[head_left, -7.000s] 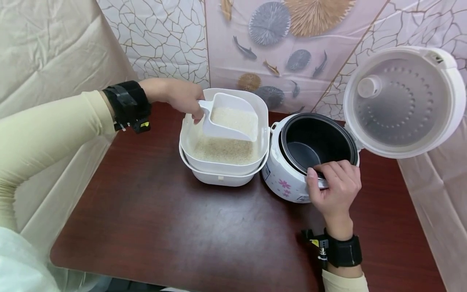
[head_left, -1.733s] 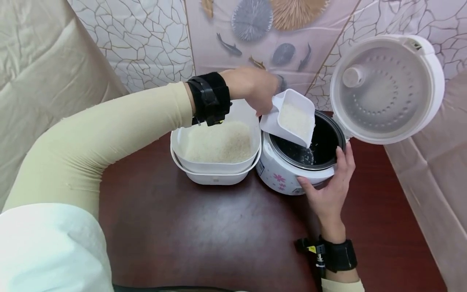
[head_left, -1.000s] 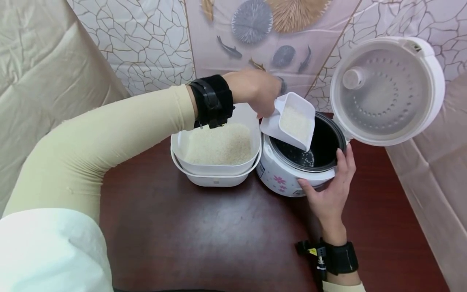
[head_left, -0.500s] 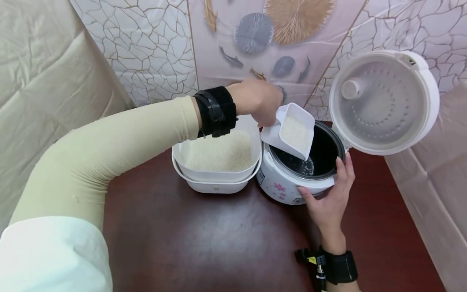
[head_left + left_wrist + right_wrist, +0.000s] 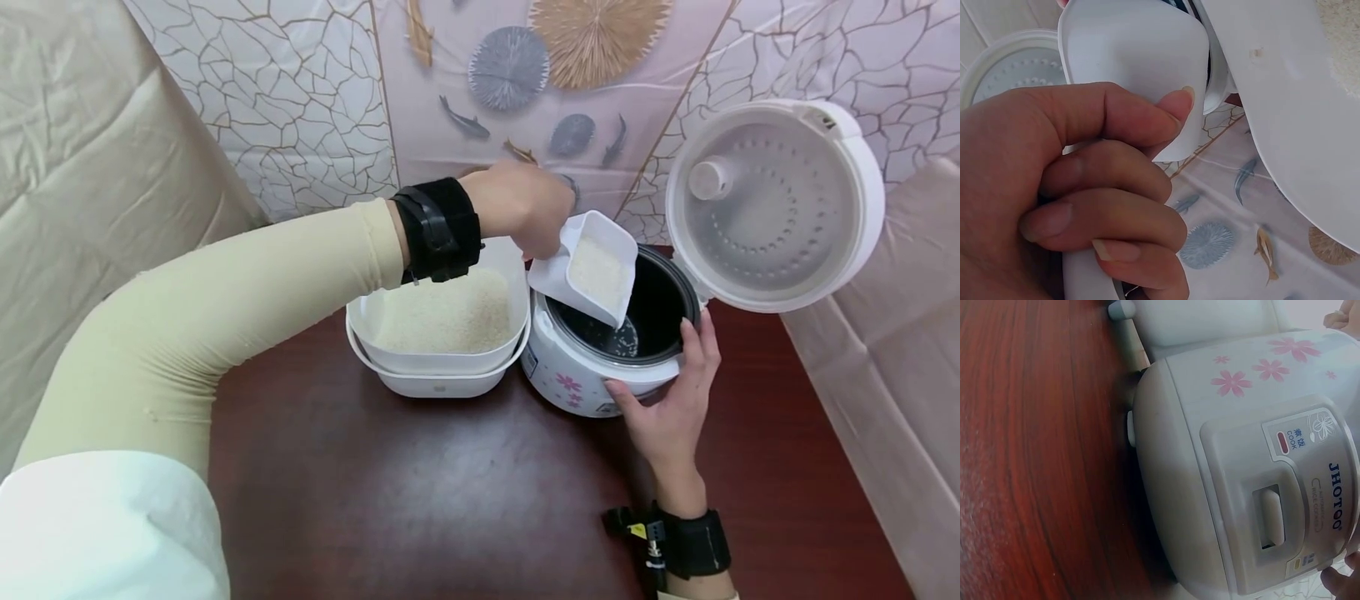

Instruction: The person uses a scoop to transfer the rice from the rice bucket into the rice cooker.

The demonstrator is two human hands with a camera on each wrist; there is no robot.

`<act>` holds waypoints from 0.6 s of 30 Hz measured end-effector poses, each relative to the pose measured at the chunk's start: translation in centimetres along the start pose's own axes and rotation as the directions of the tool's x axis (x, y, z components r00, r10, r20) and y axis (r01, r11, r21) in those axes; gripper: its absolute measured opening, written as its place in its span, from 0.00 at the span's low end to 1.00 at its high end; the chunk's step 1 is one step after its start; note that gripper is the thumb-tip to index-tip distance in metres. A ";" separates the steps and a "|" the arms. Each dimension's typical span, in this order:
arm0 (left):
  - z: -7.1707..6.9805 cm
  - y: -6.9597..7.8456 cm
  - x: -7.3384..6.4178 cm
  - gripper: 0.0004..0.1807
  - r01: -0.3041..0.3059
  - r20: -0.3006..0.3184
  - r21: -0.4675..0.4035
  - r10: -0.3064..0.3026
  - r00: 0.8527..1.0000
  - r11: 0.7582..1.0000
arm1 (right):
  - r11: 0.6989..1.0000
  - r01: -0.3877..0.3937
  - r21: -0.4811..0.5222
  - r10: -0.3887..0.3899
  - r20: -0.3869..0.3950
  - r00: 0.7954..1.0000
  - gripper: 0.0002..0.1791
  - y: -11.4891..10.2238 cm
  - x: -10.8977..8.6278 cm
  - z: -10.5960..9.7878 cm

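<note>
While the left hand [image 5: 525, 204] keeps its fingers curled round the handle of the white scoop [image 5: 551, 277], the right hand [image 5: 671, 417] is spread against the cooker, thumb low on the side, fingertips up at the rim, bracing rather than clamping; the two hands are apart. And the scoop is tilted over the near-left part of the dark inner pot [image 5: 663, 304], rice [image 5: 597, 271] banked inside it, a few pale grains [image 5: 624, 340] showing below its lip! Tight work, this: should the wrist roll leftward, I'd expect rice to miss the pot's edge and scatter onto the rice cooker's [image 5: 543, 354] white shell. A hard shove from the bracing hand could slide everything out from under the scoop. Behind those fingertips stands the raised lid [image 5: 772, 208], near enough to nip them if knocked shut. Over on the left, the forearm crosses the rice bin [image 5: 442, 363]; a dropped elbow might jolt it on the dark red table [image 5: 420, 483].
</note>
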State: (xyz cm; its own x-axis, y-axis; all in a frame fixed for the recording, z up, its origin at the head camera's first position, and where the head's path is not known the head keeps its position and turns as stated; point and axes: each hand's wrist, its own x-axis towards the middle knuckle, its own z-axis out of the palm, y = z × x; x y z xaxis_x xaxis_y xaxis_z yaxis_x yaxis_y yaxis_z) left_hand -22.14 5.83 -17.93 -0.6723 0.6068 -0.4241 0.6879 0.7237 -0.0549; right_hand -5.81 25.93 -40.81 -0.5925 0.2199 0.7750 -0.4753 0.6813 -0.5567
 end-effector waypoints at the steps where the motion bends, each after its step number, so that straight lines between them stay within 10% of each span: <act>1: -0.1 0.1 -0.1 0.10 -0.003 0.001 0.002 0.003 1.000 1.000 | 1.000 0.000 -0.003 0.000 0.001 1.000 0.61 0.0 0.0 0.0; 18: -0.4 0.6 -0.1 0.09 -0.009 -0.015 0.053 0.010 1.000 0.999 | 1.000 -0.008 -0.002 0.008 0.000 1.000 0.61 0.1 -0.1 0.0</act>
State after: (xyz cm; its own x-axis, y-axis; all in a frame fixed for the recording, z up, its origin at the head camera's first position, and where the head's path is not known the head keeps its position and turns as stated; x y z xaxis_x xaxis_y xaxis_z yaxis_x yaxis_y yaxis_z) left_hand -21.79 6.40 -17.55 -0.6695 0.6187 -0.4111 0.7075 0.6997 -0.0992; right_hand -5.80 25.92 -40.95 -0.5964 0.2256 0.7704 -0.4690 0.6809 -0.5625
